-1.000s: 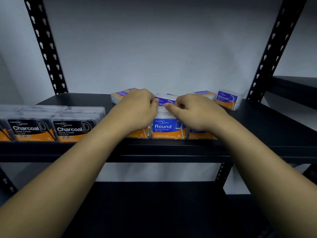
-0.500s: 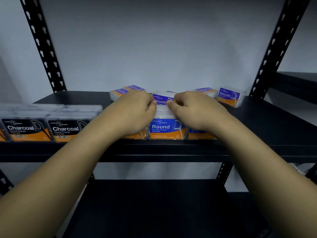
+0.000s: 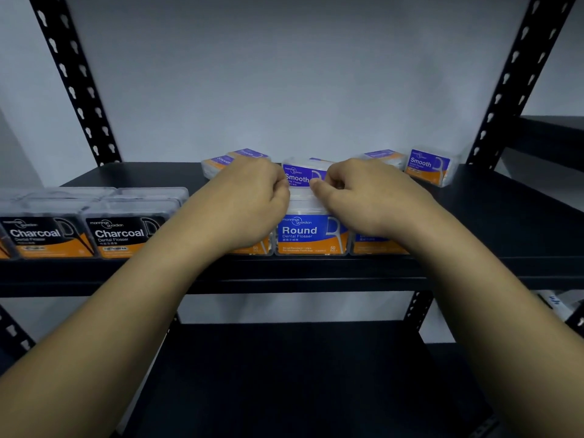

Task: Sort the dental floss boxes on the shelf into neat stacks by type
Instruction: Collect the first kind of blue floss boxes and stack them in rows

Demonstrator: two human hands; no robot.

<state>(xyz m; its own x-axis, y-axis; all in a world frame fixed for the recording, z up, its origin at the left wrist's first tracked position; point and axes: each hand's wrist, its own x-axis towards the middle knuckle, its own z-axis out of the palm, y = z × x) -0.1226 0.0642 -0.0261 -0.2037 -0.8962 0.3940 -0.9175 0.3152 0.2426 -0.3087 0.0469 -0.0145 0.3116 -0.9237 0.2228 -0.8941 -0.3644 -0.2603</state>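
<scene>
Black shelf (image 3: pixel 493 216): both hands pinching "Smooth" box (image 3: pixel 301 175) behind "Round" box (image 3: pixel 311 233).

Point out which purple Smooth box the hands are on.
The Smooth box in the middle, behind the Round box, between the left hand and right hand. The other Smooth boxes lie untouched.

- Both forearms are stretched forward, converging toward the middle.
- The left hand (image 3: pixel 249 200) is curled, knuckles up.
- The right hand (image 3: pixel 366 197) is curled likewise, thumb extended leftward.
</scene>
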